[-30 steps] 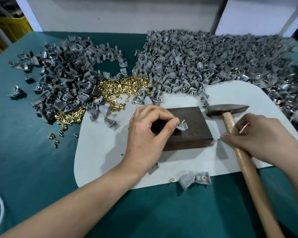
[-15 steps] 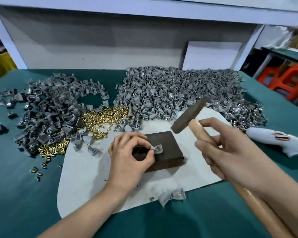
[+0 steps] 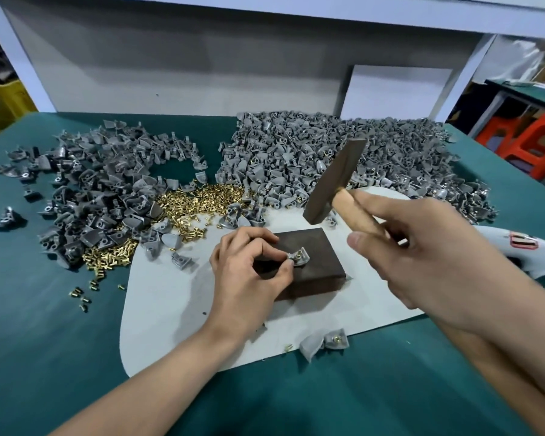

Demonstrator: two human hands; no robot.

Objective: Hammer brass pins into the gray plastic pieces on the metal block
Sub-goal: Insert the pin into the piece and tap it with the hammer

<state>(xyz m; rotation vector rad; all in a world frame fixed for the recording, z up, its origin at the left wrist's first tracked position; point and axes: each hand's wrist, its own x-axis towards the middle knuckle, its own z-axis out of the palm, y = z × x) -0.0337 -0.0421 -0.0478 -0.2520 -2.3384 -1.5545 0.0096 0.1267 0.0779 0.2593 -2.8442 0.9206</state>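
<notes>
A dark metal block (image 3: pixel 315 247) lies on a white mat (image 3: pixel 170 309). On top of it sits a gray plastic piece (image 3: pixel 300 258) with a brass pin (image 3: pixel 299 254) standing in it. My left hand (image 3: pixel 249 278) pinches that piece between thumb and fingers. My right hand (image 3: pixel 422 259) grips the wooden handle of a hammer (image 3: pixel 335 180), whose dark head hangs raised above the block's far right edge. Loose brass pins (image 3: pixel 195 202) lie heaped behind the mat.
A heap of gray pieces (image 3: pixel 101 196) fills the left of the green table; a larger heap (image 3: pixel 343 152) fills the back right. Two gray pieces (image 3: pixel 324 341) lie at the mat's near edge. A white object (image 3: pixel 523 247) lies right. Orange stools (image 3: pixel 529 143) stand beyond.
My right hand picked the hammer up off the mat and raised it over the block. My left hand has stayed on the gray piece. The camera tilted upward.
</notes>
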